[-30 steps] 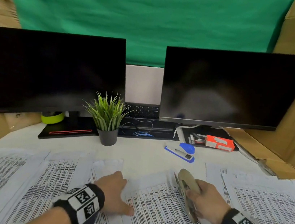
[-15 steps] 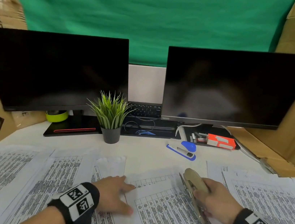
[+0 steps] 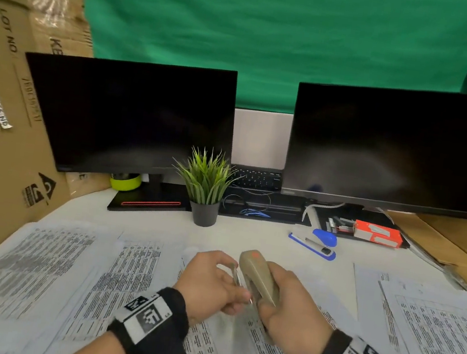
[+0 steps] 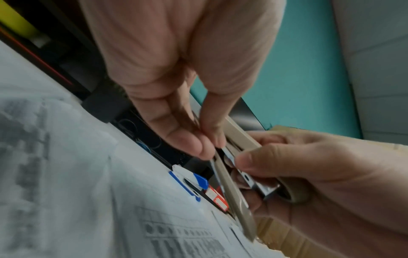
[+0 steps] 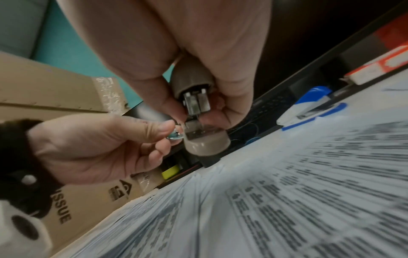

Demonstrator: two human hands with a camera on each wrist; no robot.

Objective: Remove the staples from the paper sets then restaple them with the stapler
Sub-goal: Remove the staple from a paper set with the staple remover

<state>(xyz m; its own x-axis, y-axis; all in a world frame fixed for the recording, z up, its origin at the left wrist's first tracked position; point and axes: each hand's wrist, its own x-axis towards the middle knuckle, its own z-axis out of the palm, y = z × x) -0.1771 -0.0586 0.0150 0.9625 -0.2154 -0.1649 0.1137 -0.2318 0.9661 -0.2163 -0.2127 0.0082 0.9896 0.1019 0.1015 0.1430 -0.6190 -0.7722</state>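
Note:
A beige stapler (image 3: pixel 257 276) is held above the desk, nose up and away from me. My right hand (image 3: pixel 290 320) grips its rear body, fingers curled round it (image 5: pixel 198 104). My left hand (image 3: pixel 211 281) pinches the stapler's thin lower arm (image 4: pixel 234 192) between thumb and fingertips (image 4: pixel 207 139). The stapler's jaws stand slightly apart, with metal parts showing between them. Printed paper sets (image 3: pixel 134 277) lie flat on the desk under both hands, and neither hand touches them.
A blue and white stapler (image 3: pixel 316 242) lies behind the hands. An orange staple box (image 3: pixel 377 233) sits under the right monitor (image 3: pixel 395 145). A potted plant (image 3: pixel 206 191) stands in front of the left monitor (image 3: pixel 133 114). Cardboard walls (image 3: pixel 10 115) close both sides.
My left hand has lifted off the paper and taken hold of the stapler's lower arm. My right hand has raised the stapler and brought it toward the left hand.

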